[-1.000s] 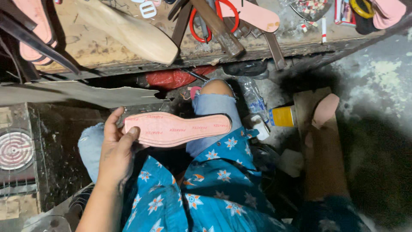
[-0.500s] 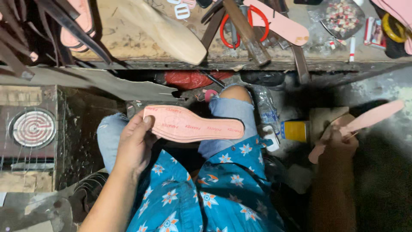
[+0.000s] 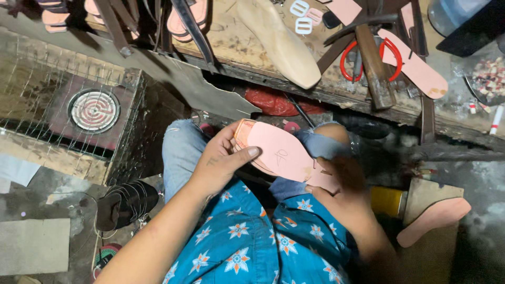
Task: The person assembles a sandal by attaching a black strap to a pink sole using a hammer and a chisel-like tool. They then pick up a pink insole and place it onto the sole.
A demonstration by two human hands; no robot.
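Yellow can-like container (image 3: 387, 201) on the floor near the right knee — no labels, signs or screens

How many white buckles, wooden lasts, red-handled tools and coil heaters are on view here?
White buckles: 2
Wooden last: 1
Red-handled tool: 1
Coil heater: 1
Total: 5

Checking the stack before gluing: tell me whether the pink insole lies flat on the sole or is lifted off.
Flat: the pink insole lies on the sole, whose rim shows at the heel, held by left hand and right hand.
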